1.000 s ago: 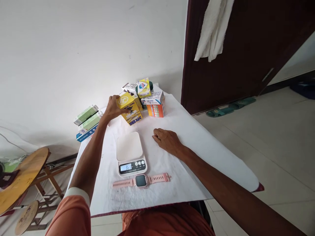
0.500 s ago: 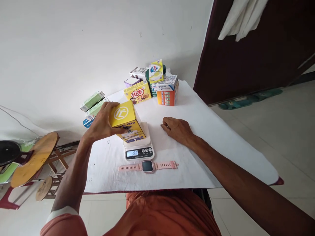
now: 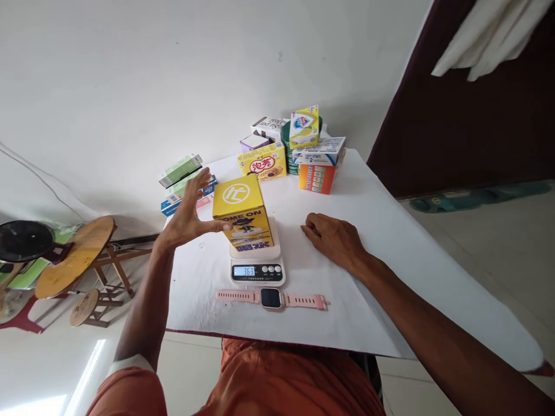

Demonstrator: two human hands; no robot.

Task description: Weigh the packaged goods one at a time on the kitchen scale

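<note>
A yellow cardboard box point(image 3: 236, 211) stands upright on a small white kitchen scale point(image 3: 277, 257), whose lit display reads 363. Left of the box is my left hand point(image 3: 188, 216), thumb and fingers spread wide. Its thumb tip reaches the front face of the box; whether it touches cannot be told. My right hand point(image 3: 336, 240) rests on the white tabletop, right of the scale, with fingers curled in and nothing visible in them. A pink smartwatch point(image 3: 271, 298) lies stretched out flat in front of the scale.
Behind the scale stand a yellow puff box point(image 3: 262, 164), an orange box point(image 3: 316, 179) and a yellow soap box point(image 3: 304, 127) on top of others. Green boxes point(image 3: 181, 171) and a blue box point(image 3: 171, 207) are stacked at the back left. Wooden stools point(image 3: 84, 306) stand on the floor at left.
My left hand has loosened its grip on the yellow box and drawn off to the left, fingers opening. The box now stands straighter on the scale. The view has shifted; my right hand stays curled.
</note>
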